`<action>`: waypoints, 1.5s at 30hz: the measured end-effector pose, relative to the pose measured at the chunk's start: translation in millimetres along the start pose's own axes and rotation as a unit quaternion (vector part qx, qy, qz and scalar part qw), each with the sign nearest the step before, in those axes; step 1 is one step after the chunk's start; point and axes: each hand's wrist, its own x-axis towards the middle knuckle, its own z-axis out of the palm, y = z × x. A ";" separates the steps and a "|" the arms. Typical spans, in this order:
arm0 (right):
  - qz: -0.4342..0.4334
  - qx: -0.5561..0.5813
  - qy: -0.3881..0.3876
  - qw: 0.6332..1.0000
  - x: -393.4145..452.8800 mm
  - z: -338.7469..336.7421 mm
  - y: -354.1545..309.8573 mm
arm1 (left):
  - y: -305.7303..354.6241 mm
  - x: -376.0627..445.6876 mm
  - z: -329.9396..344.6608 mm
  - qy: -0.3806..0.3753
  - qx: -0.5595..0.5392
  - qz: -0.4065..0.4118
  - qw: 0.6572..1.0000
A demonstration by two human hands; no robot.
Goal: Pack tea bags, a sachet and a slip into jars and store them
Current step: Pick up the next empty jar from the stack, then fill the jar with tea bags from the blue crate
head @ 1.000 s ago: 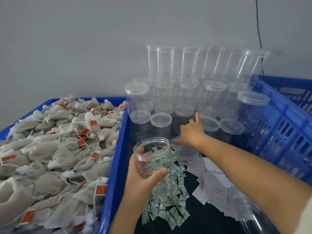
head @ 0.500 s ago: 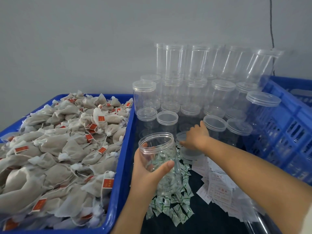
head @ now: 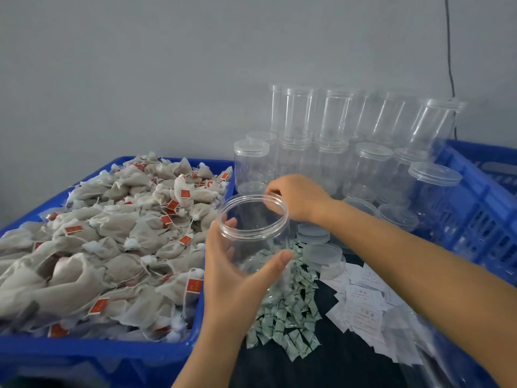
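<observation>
1. Head view, hands: the left hand (head: 237,278) is wrapped around a clear open jar (head: 253,233), thumb on the near side and fingers showing through the far wall. The jar is held up, tilted a little toward the camera, lidless and with nothing inside.
2. The right hand (head: 296,198) reaches across with its fingers curled down at the far rim of the jar, touching it; whether it pinches anything cannot be told (the fingertips are partly hidden behind the rim).
3. Head view, left side: a blue tray (head: 117,351) is heaped with tea bags (head: 112,242), pale cloth pouches with strings and small red tags.
4. Below and just right of the held jar, a pile of sachets (head: 288,323), small green-and-white packets, lies on the dark table (head: 330,368).
5. To the right of the sachets, partly under the right forearm, lies a spread of slips (head: 363,303), white paper with printed text too small to read.
6. Two loose lids (head: 321,253) lie just beyond the sachets, near the right wrist.
7. Behind them stand rows of capped jars (head: 369,166), stacked in more than one tier against the grey wall (head: 167,65).
8. A blue crate (head: 475,208) with slotted sides sits at the right edge, touching the stacked jars.
</observation>
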 end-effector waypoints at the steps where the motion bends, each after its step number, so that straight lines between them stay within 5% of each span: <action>1: -0.014 0.034 -0.008 0.999 2.2 2.3 -12.3 | 6.0 -0.4 -6.5 0.003 0.006 0.010 1.000; 6: -0.034 0.059 -0.061 0.996 21.5 44.9 -64.5 | 19.1 7.2 -51.7 0.057 0.088 0.041 0.994; 12: -0.026 -0.055 -0.044 0.997 46.6 79.2 -94.9 | 8.8 10.4 -88.7 0.078 0.173 0.038 0.981; 16: 0.043 -0.109 -0.084 0.990 62.7 87.6 -98.8 | -4.4 12.4 -95.6 0.058 0.171 0.038 0.983; 23: 0.053 -0.124 -0.041 0.990 72.6 97.5 -106.4 | -10.7 19.9 -98.1 0.049 0.160 0.041 0.985; 32: 0.051 0.113 0.002 0.992 69.0 48.1 -80.7 | -15.2 19.4 -100.0 0.053 0.163 0.025 0.985; 38: -0.010 0.332 0.046 0.942 45.6 -46.4 -95.8 | -17.6 18.7 -100.4 0.060 0.169 0.018 0.984; 45: -0.055 0.475 -0.044 0.877 10.2 -87.8 -132.9 | -14.1 19.5 -99.5 0.066 0.186 0.013 0.980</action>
